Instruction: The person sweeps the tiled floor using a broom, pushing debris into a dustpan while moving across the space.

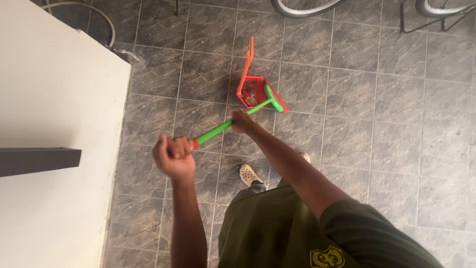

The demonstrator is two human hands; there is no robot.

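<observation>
The green broom (233, 121) is slanting down to the red dustpan (255, 92) on the grey tiled floor (372, 124), its head touching the pan's mouth. The left hand (173, 155) is clenching the handle's top, the right hand (243, 121) is gripping midway. A white wall (54, 99) is standing close at the left, bicycle wheels (302, 7) beyond.

A white wall (54, 114) borders the grey tiled floor (377, 129); a bicycle wheel (302, 7) and hose (101, 20) lie beyond.

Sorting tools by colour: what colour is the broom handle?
Bright green broom handle with a red end cap, head view.
</observation>
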